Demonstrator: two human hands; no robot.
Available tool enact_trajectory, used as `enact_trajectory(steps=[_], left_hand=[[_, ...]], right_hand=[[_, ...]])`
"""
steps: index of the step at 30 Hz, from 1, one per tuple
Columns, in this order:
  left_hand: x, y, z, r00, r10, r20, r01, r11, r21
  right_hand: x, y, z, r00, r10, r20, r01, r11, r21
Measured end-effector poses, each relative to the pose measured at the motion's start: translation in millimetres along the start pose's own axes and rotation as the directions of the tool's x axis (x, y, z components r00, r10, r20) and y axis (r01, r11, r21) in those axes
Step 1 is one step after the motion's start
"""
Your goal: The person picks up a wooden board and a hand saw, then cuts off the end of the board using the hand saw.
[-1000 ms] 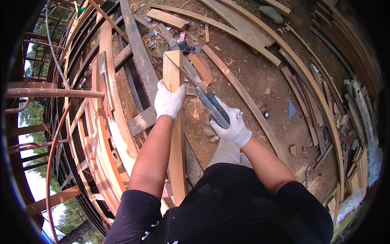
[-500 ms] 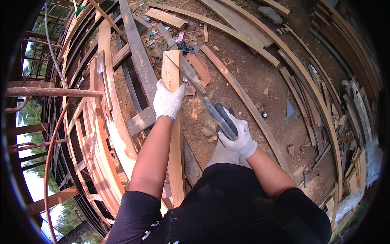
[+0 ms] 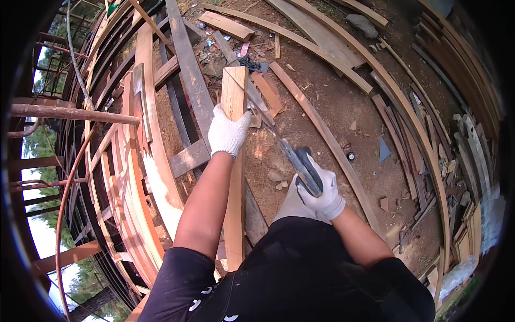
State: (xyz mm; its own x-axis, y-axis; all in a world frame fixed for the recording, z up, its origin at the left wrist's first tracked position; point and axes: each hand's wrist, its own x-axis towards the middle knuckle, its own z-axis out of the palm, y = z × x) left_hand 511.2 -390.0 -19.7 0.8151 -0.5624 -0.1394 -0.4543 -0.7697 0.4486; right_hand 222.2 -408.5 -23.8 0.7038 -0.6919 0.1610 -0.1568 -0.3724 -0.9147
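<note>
My left hand, in a white knit glove, grips a light wooden beam just below its far end, thumb and fingers over its sides. My right hand, gloved in white, is wrapped round the dark handle of a handsaw. The saw's narrow blade runs up and left from the handle, and its far part lies across the beam near the end, beyond my left hand. The beam extends back toward my body.
Long planks and dark beams lie stacked at the left, with a rusty metal pipe over them. Loose boards, scraps and a grey stone lie on the dirt ground. More timber lines the right side.
My right hand and the saw have moved slightly right and down, drawing the blade back across the beam. The whole view has shifted a little; my left hand keeps its grip.
</note>
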Motion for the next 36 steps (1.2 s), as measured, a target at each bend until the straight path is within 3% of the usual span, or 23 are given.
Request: enact_trajectory(steps=[1, 3, 4, 5, 6, 8, 10, 12, 14, 15, 16, 19, 20, 22, 24, 25, 26, 29, 30, 31, 32, 36], left_hand=[[3, -5, 4, 0.999, 0.027, -0.020, -0.027, 0.999, -0.019], [9, -2, 6, 0.998, 0.048, -0.045, -0.049, 0.999, -0.018], [6, -4, 4, 0.998, 0.048, -0.033, -0.048, 0.999, -0.006], [4, -2, 3, 1.000, 0.022, -0.020, -0.022, 1.000, 0.006], [5, 3, 1, 1.000, 0.006, -0.019, -0.005, 1.000, 0.008], [4, -2, 2, 1.000, 0.012, -0.029, -0.013, 1.000, -0.025], [1, 7, -4, 1.000, -0.029, 0.002, 0.029, 0.997, -0.067], [-4, 5, -9, 0.999, 0.034, 0.009, -0.033, 0.998, -0.046], [5, 7, -7, 1.000, -0.008, 0.000, 0.008, 1.000, -0.028], [2, 7, -9, 1.000, 0.001, 0.021, 0.000, 1.000, -0.031], [1, 4, -12, 1.000, -0.002, 0.018, 0.002, 0.999, -0.038], [2, -2, -12, 0.999, -0.028, 0.036, 0.030, 0.998, -0.055], [6, -1, -12, 0.999, -0.040, 0.032, 0.042, 0.997, -0.069], [5, -7, -8, 1.000, -0.024, 0.017, 0.025, 0.997, -0.075], [15, 1, -14, 1.000, 0.000, 0.002, 0.001, 0.996, -0.092], [14, 3, -15, 1.000, 0.011, -0.002, -0.011, 0.995, -0.101], [1, -8, -13, 1.000, 0.009, 0.018, -0.007, 0.996, -0.086], [18, -11, -7, 0.999, 0.022, -0.023, -0.024, 0.996, -0.083], [8, -16, -4, 1.000, 0.004, -0.004, -0.004, 0.997, -0.081], [6, -15, -9, 1.000, 0.002, 0.022, 0.000, 0.998, -0.070], [5, -13, -12, 0.999, -0.020, 0.029, 0.021, 0.999, -0.046], [1, -20, -12, 1.000, -0.017, 0.026, 0.018, 0.998, -0.055]], right_hand=[[-26, -10, -21, 0.992, 0.069, 0.107, -0.075, 0.996, 0.047], [-10, -15, -12, 0.999, 0.037, 0.021, -0.039, 0.995, 0.087], [16, 2, 0, 1.000, -0.016, 0.016, 0.016, 1.000, 0.002], [67, 7, 20, 0.997, 0.072, 0.021, -0.074, 0.991, 0.113], [113, 16, 42, 0.990, -0.085, -0.113, 0.085, 0.996, -0.003], [179, 25, 69, 0.996, -0.075, -0.049, 0.077, 0.996, 0.040], [169, 3, 62, 0.992, -0.096, -0.076, 0.090, 0.993, -0.081], [115, -17, 41, 0.999, 0.020, -0.046, -0.020, 1.000, -0.008], [31, -20, -2, 0.997, -0.074, -0.016, 0.074, 0.996, -0.043], [-6, -28, -27, 0.997, -0.027, 0.066, 0.033, 0.994, -0.100], [-22, -47, -42, 0.994, 0.086, 0.071, -0.084, 0.996, -0.034], [35, -26, -2, 1.000, -0.005, -0.007, 0.006, 1.000, 0.010], [89, -6, 24, 0.999, -0.029, -0.029, 0.030, 0.998, 0.052], [174, -10, 59, 0.999, 0.027, 0.041, -0.025, 0.999, -0.035], [183, -22, 61, 0.997, -0.048, -0.065, 0.044, 0.997, -0.063], [177, -23, 53, 0.999, -0.031, -0.031, 0.029, 0.998, -0.058], [157, -27, 50, 1.000, 0.016, 0.008, -0.016, 0.999, -0.035], [49, -36, 7, 0.997, -0.074, -0.024, 0.072, 0.993, -0.089], [16, -47, -13, 0.998, -0.052, 0.034, 0.057, 0.988, -0.144], [-9, -60, -26, 0.989, 0.138, 0.058, -0.135, 0.990, -0.050], [-15, -45, -23, 0.998, 0.061, 0.011, -0.061, 0.998, 0.002], [138, -11, 51, 0.995, -0.073, -0.072, 0.072, 0.997, -0.029]])
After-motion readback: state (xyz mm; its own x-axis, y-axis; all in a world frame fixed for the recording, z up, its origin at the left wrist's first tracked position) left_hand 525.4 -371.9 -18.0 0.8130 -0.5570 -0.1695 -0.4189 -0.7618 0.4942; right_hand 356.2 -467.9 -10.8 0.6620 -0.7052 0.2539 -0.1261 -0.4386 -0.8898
